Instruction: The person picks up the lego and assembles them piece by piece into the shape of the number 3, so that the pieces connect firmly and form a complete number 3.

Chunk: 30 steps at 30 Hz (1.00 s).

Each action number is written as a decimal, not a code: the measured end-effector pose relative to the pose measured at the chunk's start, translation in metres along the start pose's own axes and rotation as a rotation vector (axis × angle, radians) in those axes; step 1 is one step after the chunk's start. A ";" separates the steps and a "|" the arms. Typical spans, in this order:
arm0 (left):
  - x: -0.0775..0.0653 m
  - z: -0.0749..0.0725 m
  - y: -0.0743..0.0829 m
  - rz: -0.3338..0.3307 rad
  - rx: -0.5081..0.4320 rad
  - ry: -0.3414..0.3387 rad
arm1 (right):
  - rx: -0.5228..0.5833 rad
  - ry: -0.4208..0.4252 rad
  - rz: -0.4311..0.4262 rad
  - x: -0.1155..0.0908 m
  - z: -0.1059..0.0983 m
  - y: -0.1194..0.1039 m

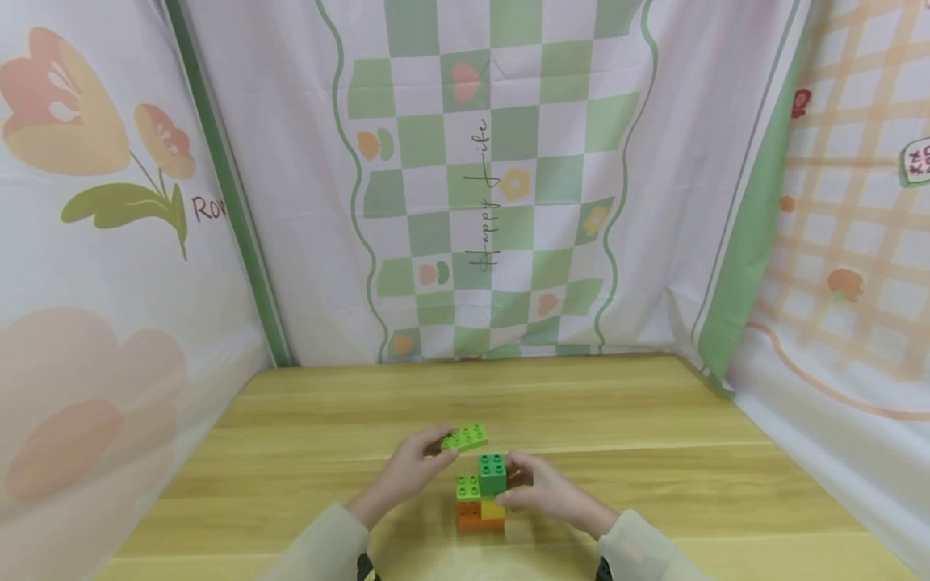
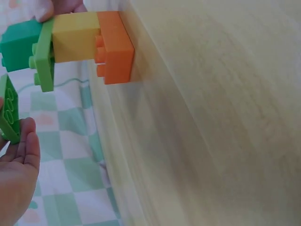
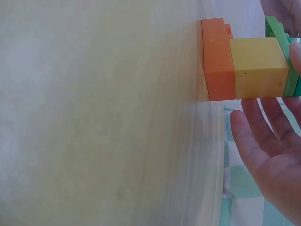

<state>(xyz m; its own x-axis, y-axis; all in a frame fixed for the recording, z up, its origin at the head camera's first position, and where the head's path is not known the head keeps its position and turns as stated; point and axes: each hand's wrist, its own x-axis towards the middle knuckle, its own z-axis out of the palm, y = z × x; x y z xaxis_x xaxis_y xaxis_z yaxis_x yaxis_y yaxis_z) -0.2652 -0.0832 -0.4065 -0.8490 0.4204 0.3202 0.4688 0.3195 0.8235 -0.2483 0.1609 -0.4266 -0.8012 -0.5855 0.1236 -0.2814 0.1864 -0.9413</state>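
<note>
On the table stands a stack of toy building bricks: an orange brick at the bottom, a yellow brick on it, a light green plate above, and a dark green brick on top. The light green plate overhangs to the left of the yellow brick. My right hand holds the stack from the right, its thumb near the dark green brick and the plate. Up and left of the stack, my left hand pinches a second light green plate, clear of the stack.
The wooden table reaches back to a hanging cloth with green checks. More printed cloth hangs at the left and right sides.
</note>
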 end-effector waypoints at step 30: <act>-0.010 0.002 0.025 0.067 0.087 -0.112 | 0.002 -0.002 0.023 0.001 -0.001 -0.003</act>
<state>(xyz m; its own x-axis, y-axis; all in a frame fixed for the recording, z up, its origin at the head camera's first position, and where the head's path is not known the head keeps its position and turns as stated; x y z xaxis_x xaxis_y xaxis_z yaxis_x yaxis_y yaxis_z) -0.2445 -0.0775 -0.3905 -0.7849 0.5336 0.3149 0.5470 0.3582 0.7566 -0.2491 0.1607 -0.4235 -0.8063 -0.5827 0.1015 -0.2620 0.1981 -0.9445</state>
